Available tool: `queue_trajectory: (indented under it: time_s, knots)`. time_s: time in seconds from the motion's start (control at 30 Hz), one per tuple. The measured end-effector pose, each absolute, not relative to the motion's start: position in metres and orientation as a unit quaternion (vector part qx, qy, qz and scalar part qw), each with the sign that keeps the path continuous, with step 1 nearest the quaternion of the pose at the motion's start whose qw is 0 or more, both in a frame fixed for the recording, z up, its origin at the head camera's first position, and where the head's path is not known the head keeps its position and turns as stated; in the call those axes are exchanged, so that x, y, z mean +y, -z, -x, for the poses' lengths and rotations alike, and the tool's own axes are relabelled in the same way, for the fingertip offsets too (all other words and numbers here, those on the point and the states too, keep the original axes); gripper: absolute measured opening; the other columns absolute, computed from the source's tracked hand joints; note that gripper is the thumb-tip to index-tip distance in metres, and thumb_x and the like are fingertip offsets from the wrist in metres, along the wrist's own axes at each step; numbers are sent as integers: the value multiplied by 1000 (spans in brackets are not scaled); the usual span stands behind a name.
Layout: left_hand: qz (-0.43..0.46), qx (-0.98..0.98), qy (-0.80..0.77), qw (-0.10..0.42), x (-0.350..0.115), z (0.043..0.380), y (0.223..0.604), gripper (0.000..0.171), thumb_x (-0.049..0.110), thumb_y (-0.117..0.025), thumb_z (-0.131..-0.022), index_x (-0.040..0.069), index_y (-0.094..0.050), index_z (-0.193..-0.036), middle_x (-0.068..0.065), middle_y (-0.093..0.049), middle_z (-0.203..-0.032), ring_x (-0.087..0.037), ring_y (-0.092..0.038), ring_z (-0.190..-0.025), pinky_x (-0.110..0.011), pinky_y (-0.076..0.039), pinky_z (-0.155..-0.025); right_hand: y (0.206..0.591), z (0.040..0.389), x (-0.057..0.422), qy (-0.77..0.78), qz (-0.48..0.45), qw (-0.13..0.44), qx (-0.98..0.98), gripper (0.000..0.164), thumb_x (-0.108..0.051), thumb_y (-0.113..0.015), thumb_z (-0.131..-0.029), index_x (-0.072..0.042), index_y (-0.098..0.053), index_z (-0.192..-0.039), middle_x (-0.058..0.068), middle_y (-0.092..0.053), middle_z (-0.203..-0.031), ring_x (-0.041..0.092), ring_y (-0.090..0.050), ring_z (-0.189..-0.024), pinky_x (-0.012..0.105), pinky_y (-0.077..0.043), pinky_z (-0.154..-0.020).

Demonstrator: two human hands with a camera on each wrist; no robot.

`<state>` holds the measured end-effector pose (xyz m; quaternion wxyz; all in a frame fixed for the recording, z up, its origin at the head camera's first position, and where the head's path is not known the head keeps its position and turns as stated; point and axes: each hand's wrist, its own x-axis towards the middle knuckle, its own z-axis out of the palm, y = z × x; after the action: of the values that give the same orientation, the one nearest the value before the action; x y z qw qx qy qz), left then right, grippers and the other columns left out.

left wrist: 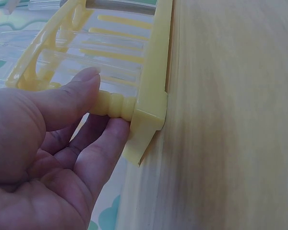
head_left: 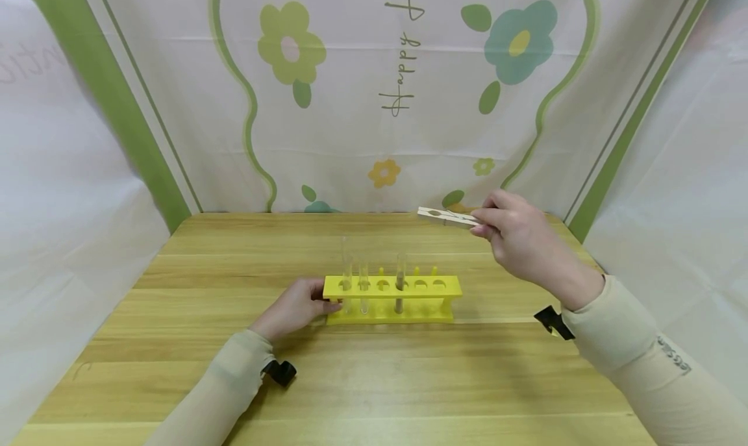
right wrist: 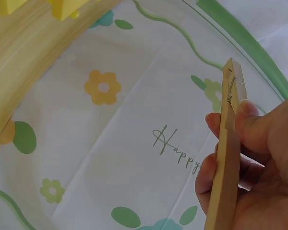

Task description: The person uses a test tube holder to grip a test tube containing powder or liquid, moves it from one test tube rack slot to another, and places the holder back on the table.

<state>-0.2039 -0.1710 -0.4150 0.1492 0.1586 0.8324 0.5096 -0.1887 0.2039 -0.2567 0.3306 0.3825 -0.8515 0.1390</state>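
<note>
A yellow test tube rack (head_left: 421,294) stands upright on the wooden table. My left hand (head_left: 296,308) grips its left end post (left wrist: 116,104) between thumb and fingers, as the left wrist view shows. Two clear test tubes, one tall (head_left: 347,264) and one shorter (head_left: 364,269), stand in the left holes. Farther right, another test tube (head_left: 400,300) holds something grey-dark. Raised above the table, right of the rack, my right hand (head_left: 517,241) holds a wooden test tube clamp (right wrist: 225,163) with a wire spring. The clamp's tip points left, apart from the tubes.
The wooden table (head_left: 374,381) extends around the rack on all sides. Behind it hangs a white flower-printed cloth (head_left: 350,121), with white cloth sides at left and right. Short yellow pegs (head_left: 434,271) rise along the rack's back. A black strap piece (head_left: 554,322) hangs at my right cuff.
</note>
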Motion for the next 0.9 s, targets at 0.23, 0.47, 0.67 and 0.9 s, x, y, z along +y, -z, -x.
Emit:
queue_trajectory:
  time_s: [0.23,0.47,0.67,0.9]
  knots:
    - [-155,835,-507,149,-171,204,415,23,17,-73,-91,19,-72,-114,4,-72,-106,-16,-65,-96,-34,-52,-81,255,190,211,-142,-370,320,-860,11,8,-77,-79,1,-72,-86,6,-49,-78,20,-46,-67,35,-42,-59]
    - [-153,833,-510,151,-171,205,416,24,16,-73,-91,18,-72,-114,3,-72,-106,-16,-65,-95,-33,-52,-81,254,191,218,-137,-346,299,-878,9,5,-77,-81,1,-74,-89,5,-51,-80,18,-47,-68,36,-42,-60]
    - [-158,831,-512,151,-171,205,417,22,16,-73,-91,16,-72,-113,1,-72,-107,-17,-65,-94,-32,-52,-80,257,193,224,-138,-332,291,-886,11,3,-77,-82,1,-75,-93,3,-49,-79,18,-43,-68,36,-38,-62]
    - [-158,834,-507,148,-171,205,417,20,16,-73,-92,17,-73,-112,2,-72,-106,-17,-64,-93,-33,-52,-80,261,197,230,-135,-322,288,-892,13,2,-78,-81,0,-76,-94,1,-47,-78,16,-40,-68,35,-35,-62]
